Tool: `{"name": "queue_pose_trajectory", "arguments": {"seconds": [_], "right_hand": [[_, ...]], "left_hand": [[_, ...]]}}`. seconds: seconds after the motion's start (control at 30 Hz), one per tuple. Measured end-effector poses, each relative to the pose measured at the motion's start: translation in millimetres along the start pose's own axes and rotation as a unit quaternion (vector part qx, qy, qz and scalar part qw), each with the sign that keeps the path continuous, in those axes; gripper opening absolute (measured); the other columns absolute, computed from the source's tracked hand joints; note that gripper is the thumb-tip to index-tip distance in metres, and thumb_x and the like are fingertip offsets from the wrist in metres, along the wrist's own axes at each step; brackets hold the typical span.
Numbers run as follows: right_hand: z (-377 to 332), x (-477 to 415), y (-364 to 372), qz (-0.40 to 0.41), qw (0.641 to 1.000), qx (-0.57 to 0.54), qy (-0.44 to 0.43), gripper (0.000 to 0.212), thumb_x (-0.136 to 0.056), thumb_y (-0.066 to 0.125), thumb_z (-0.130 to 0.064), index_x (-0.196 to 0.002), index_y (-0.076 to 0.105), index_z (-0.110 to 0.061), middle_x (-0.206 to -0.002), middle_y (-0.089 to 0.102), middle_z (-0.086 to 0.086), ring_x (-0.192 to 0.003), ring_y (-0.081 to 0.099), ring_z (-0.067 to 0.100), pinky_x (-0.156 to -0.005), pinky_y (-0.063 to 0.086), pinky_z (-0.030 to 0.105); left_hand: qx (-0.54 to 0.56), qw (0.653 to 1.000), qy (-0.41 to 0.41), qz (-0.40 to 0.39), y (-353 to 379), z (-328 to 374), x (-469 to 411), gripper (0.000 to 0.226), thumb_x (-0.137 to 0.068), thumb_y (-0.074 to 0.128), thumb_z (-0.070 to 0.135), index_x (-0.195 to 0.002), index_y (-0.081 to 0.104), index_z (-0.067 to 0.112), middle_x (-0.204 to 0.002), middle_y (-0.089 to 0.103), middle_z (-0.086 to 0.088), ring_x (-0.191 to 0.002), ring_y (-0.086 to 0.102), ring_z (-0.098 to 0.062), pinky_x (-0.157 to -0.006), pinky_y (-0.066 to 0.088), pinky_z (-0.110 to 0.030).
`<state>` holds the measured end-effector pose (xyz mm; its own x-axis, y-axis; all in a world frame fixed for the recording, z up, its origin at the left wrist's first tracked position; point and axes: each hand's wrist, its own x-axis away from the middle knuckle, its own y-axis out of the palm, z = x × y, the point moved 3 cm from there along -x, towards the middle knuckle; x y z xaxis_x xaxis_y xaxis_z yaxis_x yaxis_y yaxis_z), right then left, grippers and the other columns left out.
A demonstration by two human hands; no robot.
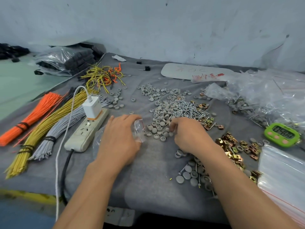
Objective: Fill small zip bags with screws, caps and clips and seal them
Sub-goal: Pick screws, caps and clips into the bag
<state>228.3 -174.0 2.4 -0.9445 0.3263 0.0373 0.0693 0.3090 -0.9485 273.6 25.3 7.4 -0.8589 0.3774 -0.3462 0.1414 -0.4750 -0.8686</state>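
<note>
Two bare hands work low over a counter (148, 187) covered in soft grey cloth. The left hand (120, 134) lies palm down, its fingers (130, 117) curled round a small zip bag (139, 129) of thin, clear, crinkled plastic with a red line at its mouth, held just left of the pile of caps. The right hand (186, 133) arches over that pile with its fingers (175, 124) bent down, the tips among the caps (158, 119); I cannot tell whether they pinch one. The caps are round, matte grey and shallowly domed. Beyond them lie shiny, slim steel screws (188, 108) in a tangle, and to the right, angular brass-coloured clips (231, 144). Both forearms reach forward from the near edge, wrists slightly raised. A green digital timer (282, 134) sits far right.
</note>
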Motion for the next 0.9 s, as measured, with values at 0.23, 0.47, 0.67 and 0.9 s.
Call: {"name": "queue_pose_trajectory", "arguments": {"seconds": [0.23,0.47,0.67,0.9], "right_hand": [[-6,6,0,0.053,0.996,0.068,0.005,0.026,-0.087,0.064,-0.015,-0.105,0.066,-0.033,-0.096,0.068,-0.006,-0.105,0.061,0.021,-0.105,0.037,0.039],[-13,8,11,0.006,1.000,-0.026,0.012,0.018,-0.092,0.066,-0.015,-0.094,0.056,-0.030,-0.101,0.069,0.002,-0.095,0.065,0.027,-0.085,0.055,0.037],[-11,21,-2,0.107,0.986,-0.126,0.024,0.016,-0.095,0.065,-0.015,-0.090,0.068,-0.031,-0.076,0.067,-0.011,-0.075,0.063,0.011,-0.073,0.050,0.028],[-31,30,-1,0.171,0.936,-0.300,-0.068,0.021,-0.084,0.078,-0.019,-0.071,0.074,-0.036,-0.081,0.064,-0.019,-0.076,0.060,-0.002,-0.071,0.042,0.012]], "left_hand": [[0.076,0.996,-0.008,-0.052,14,-1,1,0.068,-0.087,0.073,0.029,-0.145,0.040,0.041,-0.140,0.053,0.009,-0.128,0.049,-0.018,-0.099,0.036,-0.028],[0.108,0.992,-0.007,-0.060,20,4,1,0.062,-0.086,0.074,0.032,-0.138,0.043,0.043,-0.139,0.053,0.011,-0.126,0.051,-0.016,-0.095,0.038,-0.027],[0.108,0.992,-0.010,-0.061,20,8,4,0.063,-0.080,0.077,0.042,-0.135,0.046,0.045,-0.133,0.055,0.013,-0.122,0.053,-0.016,-0.096,0.045,-0.034],[0.170,0.982,0.016,-0.084,19,31,5,0.053,-0.071,0.073,0.048,-0.120,0.053,0.041,-0.113,0.063,0.014,-0.106,0.060,-0.016,-0.084,0.050,-0.033]]}}
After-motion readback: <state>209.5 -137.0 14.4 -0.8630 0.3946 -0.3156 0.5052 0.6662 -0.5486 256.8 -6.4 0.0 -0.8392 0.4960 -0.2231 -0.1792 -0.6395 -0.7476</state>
